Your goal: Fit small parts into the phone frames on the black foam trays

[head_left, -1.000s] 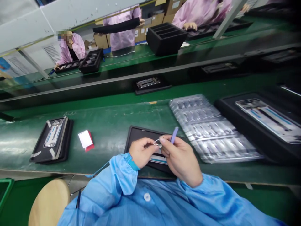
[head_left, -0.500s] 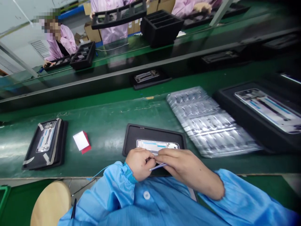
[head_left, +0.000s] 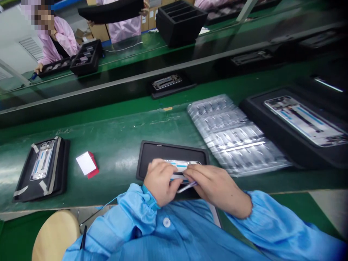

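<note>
My left hand [head_left: 159, 183] rests curled over the near edge of a slim phone frame [head_left: 182, 165], which lies in a shallow black tray [head_left: 171, 149]. My right hand [head_left: 214, 190] sits just to its right, pinching a thin lavender plastic pry tool [head_left: 187, 187] whose tip points in under my left fingers. Both hands hide most of the frame's lower half. A small part may lie under my fingers, but I cannot tell.
On the green workbench lie a black holder with a phone frame [head_left: 40, 168], a white-and-red card [head_left: 87, 164], a clear blister tray of parts [head_left: 233, 136] and a large black tray [head_left: 304, 123]. Beyond a conveyor, co-workers in pink gowns handle black trays.
My hands have come down from above the tray onto the phone frame. The lavender tool has tipped from upright to nearly flat. The whole scene has shifted left and up in view.
</note>
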Motion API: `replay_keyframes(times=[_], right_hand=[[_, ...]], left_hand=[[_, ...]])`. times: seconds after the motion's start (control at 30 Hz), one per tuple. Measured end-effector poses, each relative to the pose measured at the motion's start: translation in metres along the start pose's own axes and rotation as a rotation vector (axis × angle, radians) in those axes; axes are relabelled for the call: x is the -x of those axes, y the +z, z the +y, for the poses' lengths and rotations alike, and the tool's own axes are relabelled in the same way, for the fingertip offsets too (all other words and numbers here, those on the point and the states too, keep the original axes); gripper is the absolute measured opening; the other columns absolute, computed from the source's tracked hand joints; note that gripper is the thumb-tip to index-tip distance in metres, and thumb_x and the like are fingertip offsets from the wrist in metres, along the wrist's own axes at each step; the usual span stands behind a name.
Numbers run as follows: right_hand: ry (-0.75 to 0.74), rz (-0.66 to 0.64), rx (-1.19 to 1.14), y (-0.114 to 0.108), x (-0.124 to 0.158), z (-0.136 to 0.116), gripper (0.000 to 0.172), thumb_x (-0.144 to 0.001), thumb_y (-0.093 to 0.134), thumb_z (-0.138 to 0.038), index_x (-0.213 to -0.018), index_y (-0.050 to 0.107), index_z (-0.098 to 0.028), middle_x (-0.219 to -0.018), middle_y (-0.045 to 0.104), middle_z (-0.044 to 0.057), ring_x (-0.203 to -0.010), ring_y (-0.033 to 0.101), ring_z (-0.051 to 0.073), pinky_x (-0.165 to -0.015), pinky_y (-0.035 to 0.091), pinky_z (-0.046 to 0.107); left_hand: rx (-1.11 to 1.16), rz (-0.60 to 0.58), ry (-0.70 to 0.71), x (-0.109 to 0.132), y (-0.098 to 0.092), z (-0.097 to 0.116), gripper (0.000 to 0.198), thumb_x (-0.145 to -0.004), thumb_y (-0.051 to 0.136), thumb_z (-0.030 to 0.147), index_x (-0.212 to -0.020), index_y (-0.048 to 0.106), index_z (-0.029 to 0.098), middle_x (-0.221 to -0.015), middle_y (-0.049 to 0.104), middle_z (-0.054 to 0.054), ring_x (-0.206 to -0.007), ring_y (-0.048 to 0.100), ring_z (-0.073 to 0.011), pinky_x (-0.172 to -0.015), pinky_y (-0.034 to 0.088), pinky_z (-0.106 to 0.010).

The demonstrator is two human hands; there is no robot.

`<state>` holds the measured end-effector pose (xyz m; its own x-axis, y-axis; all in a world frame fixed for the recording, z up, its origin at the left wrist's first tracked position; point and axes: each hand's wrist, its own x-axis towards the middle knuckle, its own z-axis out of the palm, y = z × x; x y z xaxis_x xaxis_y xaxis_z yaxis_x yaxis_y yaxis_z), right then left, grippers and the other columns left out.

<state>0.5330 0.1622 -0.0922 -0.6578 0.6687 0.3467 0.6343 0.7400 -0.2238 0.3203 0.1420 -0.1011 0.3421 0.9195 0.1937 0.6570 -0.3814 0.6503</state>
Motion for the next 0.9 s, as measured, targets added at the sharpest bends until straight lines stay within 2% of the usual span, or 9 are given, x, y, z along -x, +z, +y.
replay_keyframes(times=[0.1, 0.2, 0.37, 0.73, 0.9], right_hand=[[-0.023, -0.038, 0.111, 0.010, -0.006, 0.021, 0.023, -0.088, 0.051, -0.011, -0.103, 0.068, -0.015, -0.107, 0.070, 0.011, -0.092, 0.066, 0.023, -0.078, 0.053, 0.035], [-0.046, -0.099, 0.159, 0.022, -0.009, 0.034, 0.022, -0.089, 0.052, -0.013, -0.105, 0.067, -0.014, -0.124, 0.065, 0.013, -0.103, 0.064, 0.026, -0.083, 0.053, 0.038], [-0.069, -0.133, 0.177, 0.031, -0.009, 0.035, 0.022, -0.093, 0.049, -0.012, -0.107, 0.066, -0.012, -0.120, 0.067, 0.012, -0.105, 0.063, 0.024, -0.086, 0.053, 0.037], [-0.062, -0.179, 0.164, 0.029, -0.017, 0.029, 0.017, -0.095, 0.052, -0.016, -0.103, 0.067, -0.012, -0.114, 0.069, 0.012, -0.100, 0.065, 0.023, -0.086, 0.054, 0.036], [0.022, -0.117, 0.072, 0.032, -0.013, 0.031, 0.018, -0.093, 0.053, -0.015, -0.103, 0.068, -0.016, -0.114, 0.070, 0.009, -0.099, 0.067, 0.021, -0.084, 0.056, 0.034]], left_hand=[[-0.188, -0.015, -0.035, -0.003, -0.005, -0.010, 0.050, -0.076, 0.077, 0.041, -0.120, 0.060, 0.023, -0.124, 0.065, -0.008, -0.126, 0.048, -0.0354, -0.103, 0.037, -0.055], [-0.253, -0.077, -0.065, -0.003, -0.006, -0.019, 0.061, -0.072, 0.081, 0.044, -0.125, 0.056, 0.024, -0.129, 0.063, -0.008, -0.127, 0.047, -0.0362, -0.102, 0.033, -0.059], [-0.230, -0.113, -0.066, -0.001, -0.003, -0.023, 0.060, -0.075, 0.079, 0.046, -0.126, 0.055, 0.025, -0.133, 0.062, -0.009, -0.127, 0.047, -0.0342, -0.101, 0.030, -0.058], [-0.202, -0.131, -0.079, -0.001, -0.003, -0.023, 0.058, -0.076, 0.077, 0.045, -0.126, 0.055, 0.027, -0.133, 0.061, -0.010, -0.128, 0.047, -0.0348, -0.100, 0.029, -0.058], [-0.200, -0.140, -0.078, -0.001, -0.004, -0.023, 0.058, -0.075, 0.078, 0.043, -0.125, 0.055, 0.025, -0.132, 0.061, -0.010, -0.127, 0.047, -0.0347, -0.098, 0.030, -0.058]])
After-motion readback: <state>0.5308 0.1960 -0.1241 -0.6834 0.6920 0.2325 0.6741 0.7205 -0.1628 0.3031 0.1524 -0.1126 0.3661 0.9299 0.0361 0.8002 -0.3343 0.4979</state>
